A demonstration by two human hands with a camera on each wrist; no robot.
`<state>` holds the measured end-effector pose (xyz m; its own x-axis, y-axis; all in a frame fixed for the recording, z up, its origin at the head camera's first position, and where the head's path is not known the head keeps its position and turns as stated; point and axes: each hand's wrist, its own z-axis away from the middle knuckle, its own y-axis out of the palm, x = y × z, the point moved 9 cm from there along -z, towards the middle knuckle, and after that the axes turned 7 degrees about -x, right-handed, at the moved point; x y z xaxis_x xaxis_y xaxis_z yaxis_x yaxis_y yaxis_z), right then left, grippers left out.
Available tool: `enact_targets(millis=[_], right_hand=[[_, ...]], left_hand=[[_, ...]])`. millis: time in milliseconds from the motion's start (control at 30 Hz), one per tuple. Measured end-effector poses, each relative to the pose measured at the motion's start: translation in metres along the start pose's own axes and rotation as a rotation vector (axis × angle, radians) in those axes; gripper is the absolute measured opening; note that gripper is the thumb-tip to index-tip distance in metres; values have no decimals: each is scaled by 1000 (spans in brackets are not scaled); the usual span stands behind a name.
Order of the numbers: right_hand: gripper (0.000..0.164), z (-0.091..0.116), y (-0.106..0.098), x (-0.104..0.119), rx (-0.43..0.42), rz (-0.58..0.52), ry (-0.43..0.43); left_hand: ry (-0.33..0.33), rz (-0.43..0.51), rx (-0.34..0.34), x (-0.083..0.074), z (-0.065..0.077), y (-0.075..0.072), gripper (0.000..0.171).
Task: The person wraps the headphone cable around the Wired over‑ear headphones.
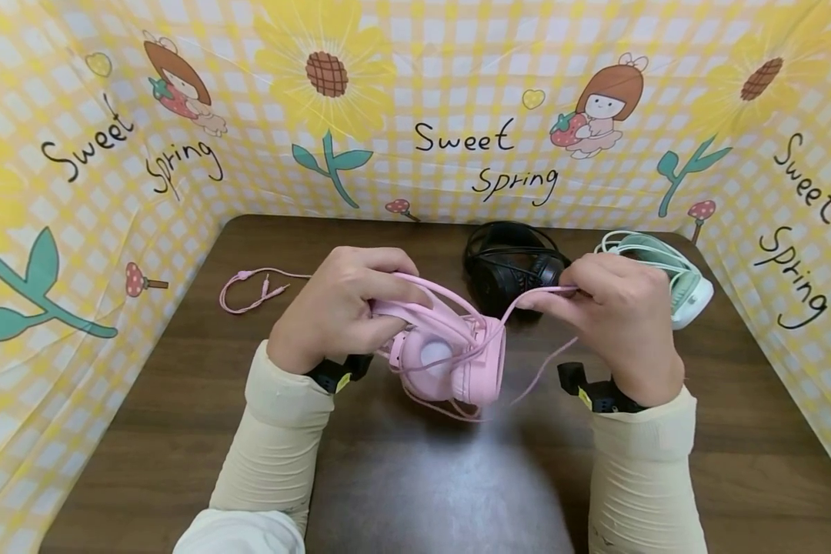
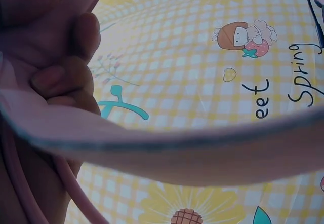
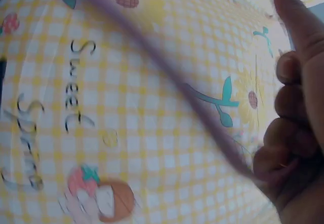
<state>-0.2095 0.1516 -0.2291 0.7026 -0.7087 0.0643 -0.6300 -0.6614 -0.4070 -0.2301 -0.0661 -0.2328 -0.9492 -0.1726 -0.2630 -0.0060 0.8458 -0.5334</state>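
Pink headphones [image 1: 432, 365] hang over the middle of the table, their headband gripped by the left hand [image 1: 353, 304]. In the left wrist view, curled fingers [image 2: 63, 79] close round the blurred pink band [image 2: 202, 155]. Out to the right, the right hand [image 1: 612, 304] pinches the pink cable [image 1: 536, 296], and a stretch of it runs back to the headphones. The same cable [image 3: 177, 82] crosses the right wrist view as a blurred line into the curled fingers. More cable loops about the ear cups. The cable's plug end [image 1: 266, 292] lies on the table left of the left hand.
Black headphones [image 1: 505, 269] lie at the back of the brown table [image 1: 450, 492], just behind the hands. Beyond the right hand are white and green headphones [image 1: 689, 292] with their cable bundled on them. A patterned cloth [image 1: 429, 92] walls the table at the back and sides.
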Motion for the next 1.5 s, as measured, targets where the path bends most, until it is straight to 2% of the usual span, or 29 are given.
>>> enact_targets(millis=[133,267,367,533,733,833,1033,1233,1333,1500], right_hand=[[54,0,3,-4,21,-116,71],[54,-1,0,-1,-28,-65,41],[56,-4,-5,4,-96,-27,12],[56,-6,-6,4,-141,-55,18],[52,-1,7,-6,-57,-124,12],[51,1,15,-10,-10,-178,20],[39,1,23,-8,71,-283,7],[31,-1,30,-1,131,-373,-27],[29,-1,33,0,125,-379,-39],[29,1,39,-4,136,-344,-35]], left_hand=[[5,-35,4,-2,-2,0,30],[11,-75,7,-6,-3,-1,30],[3,-40,22,-7,-4,-2,29],[-6,113,22,-6,-4,-4,32],[-28,365,-35,6,-1,-11,31],[-41,450,-43,11,0,-11,29],[-64,564,-57,15,1,-10,30],[-103,655,-147,21,3,-13,25],[-110,686,-194,22,2,-12,25],[-136,740,-237,25,0,-8,28]])
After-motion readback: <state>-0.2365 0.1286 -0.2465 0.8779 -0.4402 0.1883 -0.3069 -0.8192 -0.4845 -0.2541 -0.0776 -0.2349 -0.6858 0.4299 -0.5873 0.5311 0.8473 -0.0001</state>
